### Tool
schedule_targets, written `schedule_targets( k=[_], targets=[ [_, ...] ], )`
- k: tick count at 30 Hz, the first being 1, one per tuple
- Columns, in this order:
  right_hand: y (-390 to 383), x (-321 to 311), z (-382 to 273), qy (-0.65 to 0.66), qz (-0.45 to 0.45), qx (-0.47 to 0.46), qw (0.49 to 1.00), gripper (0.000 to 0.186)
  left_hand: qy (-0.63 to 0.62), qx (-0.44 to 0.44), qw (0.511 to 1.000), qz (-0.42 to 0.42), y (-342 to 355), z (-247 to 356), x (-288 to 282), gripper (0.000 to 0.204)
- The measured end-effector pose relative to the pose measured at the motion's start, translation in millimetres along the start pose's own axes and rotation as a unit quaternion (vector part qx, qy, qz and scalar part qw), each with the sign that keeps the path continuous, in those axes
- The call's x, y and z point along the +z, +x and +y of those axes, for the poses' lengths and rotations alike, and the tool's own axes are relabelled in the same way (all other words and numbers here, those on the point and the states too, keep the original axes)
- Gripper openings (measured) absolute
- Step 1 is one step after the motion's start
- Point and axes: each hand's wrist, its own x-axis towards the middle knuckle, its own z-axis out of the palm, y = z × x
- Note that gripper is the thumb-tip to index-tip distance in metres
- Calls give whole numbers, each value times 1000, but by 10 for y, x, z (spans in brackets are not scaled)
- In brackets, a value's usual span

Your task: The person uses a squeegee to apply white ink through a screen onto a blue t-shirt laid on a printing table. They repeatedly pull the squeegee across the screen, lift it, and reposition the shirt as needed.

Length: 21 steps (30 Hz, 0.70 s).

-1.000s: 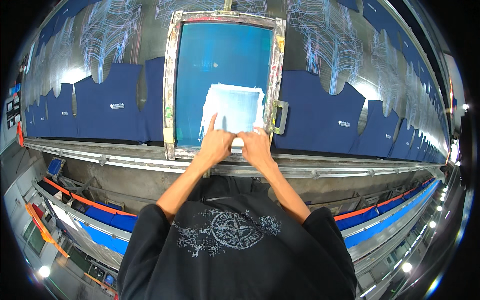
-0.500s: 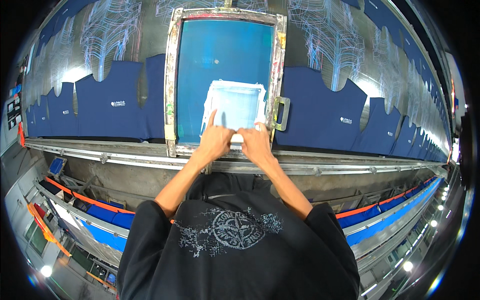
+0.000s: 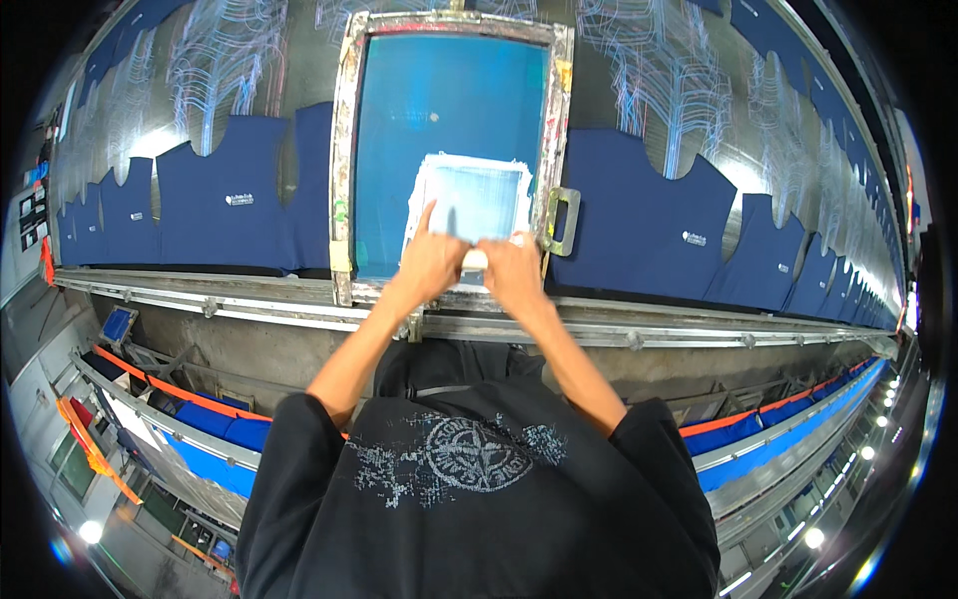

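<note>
A screen-printing frame [image 3: 345,160] with worn, paint-stained edges lies flat in front of me, its mesh [image 3: 454,90] blue. White ink [image 3: 477,185] covers a rough square on the nearer part of the mesh. At the near edge of that square, both hands grip a squeegee with a pale handle [image 3: 475,261], mostly hidden under my fingers. My left hand [image 3: 431,264] is closed on its left side, index finger stretched forward over the ink. On its right side my right hand [image 3: 513,268] is closed too, knuckles up.
Navy fabric panels [image 3: 225,190] with small white prints lie in a row on the long table, left and right [image 3: 639,215] of the frame. A metal handle [image 3: 565,222] juts from the frame's right side. A metal rail [image 3: 269,304] runs along the table's near edge.
Both hands have moved slightly away from me with the squeegee, keeping their grip. The whole view has shifted a little. The frame stays in place on the table.
</note>
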Motion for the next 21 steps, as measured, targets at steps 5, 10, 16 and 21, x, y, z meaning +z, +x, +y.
schedule_targets(
  k=[5,10,16,21],
  targets=[
    [-176,-467,-116,125,19,74,989,51,-39,3,998,-50,-1,-26,-91,24],
    [87,-400,808,193,286,294,891,59,26,-21,998,55,766,-267,-651,19],
    [295,-586,856,531,219,368,731,40,-21,29,980,198,189,-42,-211,38],
    [431,-684,251,423,340,339,768,33,-59,-15,958,282,-887,337,173,50]
  ],
)
